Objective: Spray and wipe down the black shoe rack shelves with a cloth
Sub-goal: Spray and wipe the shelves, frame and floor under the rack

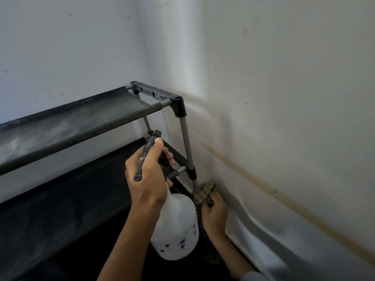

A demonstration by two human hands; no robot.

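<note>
The black shoe rack [71,118] stands in a room corner, its dusty top shelf running left and a darker second shelf [60,209] below. My left hand [148,179] grips the dark trigger head of a white spray bottle [176,230] with small blue flowers, the nozzle pointing toward the rack's right end. My right hand [214,216] holds a bunched brownish cloth [203,192] against the lower part of the rack's grey front right post [187,145], close to the wall.
White walls [284,98] meet in the corner right behind the rack. A brownish stain line runs along the right wall. A pale skirting board [284,250] runs along the wall's foot. The floor under the rack is dark.
</note>
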